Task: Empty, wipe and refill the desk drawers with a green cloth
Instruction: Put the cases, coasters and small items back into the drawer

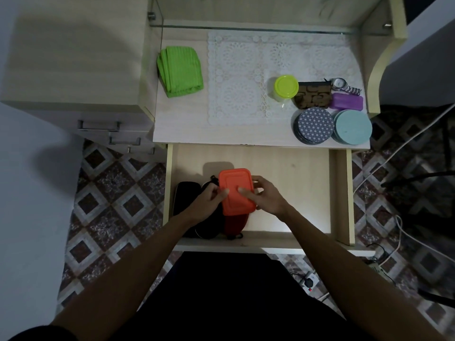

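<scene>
1. Nearest, two bare forearms reach forward over the pulled-out drawer (341,193), whose pale wooden floor is lit on its right half.
2. Both hands hold an orange-lidded box (236,191) above the drawer's left part: the left hand (208,201) has its grip clamped on the box's left edge with the thumb on the lid, and the right hand (267,196) has its grip clamped on the right edge, thumb lying across the lid.
3. Under and left of the box, inside the drawer, lie a black case (184,195), a dark pouch (209,227) and a red pouch (236,223), pressed close together against the front wall.
4. Beyond the drawer, the bench (184,124) carries a white lace mat (246,77) across its middle.
5. On the bench's right end sit two stacks of round coasters, one patterned (315,125) and one pale blue (353,127), touching side by side.
6. Just behind them are a purple case (347,101), a brown patterned pouch (311,94), a jar with a yellow-green lid (285,86) and a metal wristwatch (343,85).
7. Farther left, the green cloth (181,71) lies folded on the bench, well apart from the hands.
</scene>
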